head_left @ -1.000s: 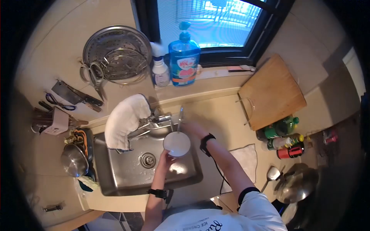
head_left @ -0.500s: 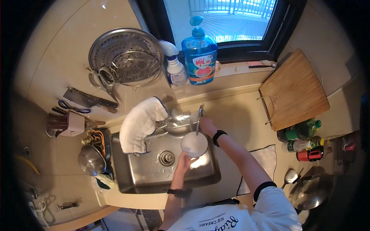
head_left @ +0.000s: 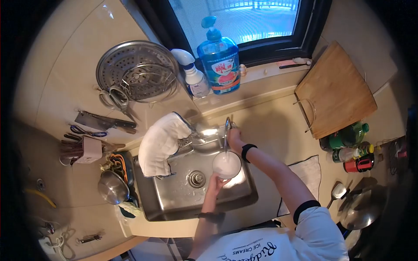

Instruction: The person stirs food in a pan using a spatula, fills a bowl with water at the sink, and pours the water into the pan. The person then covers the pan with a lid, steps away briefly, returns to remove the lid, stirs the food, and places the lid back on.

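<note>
Gripping the bowl (head_left: 227, 165) at its near side in the head view, my left hand (head_left: 216, 184) had its fingers curled against it, and the bowl was over the right part of the sink (head_left: 187, 202), by the lower end of the tap (head_left: 227, 130) and right of the drain (head_left: 197, 179). My right hand (head_left: 235, 138) was up at the tap, though I could not tell whether its fingers were wide or narrow. Left of both hands hung the cloth (head_left: 156, 148), over the sink's back corner.
</note>
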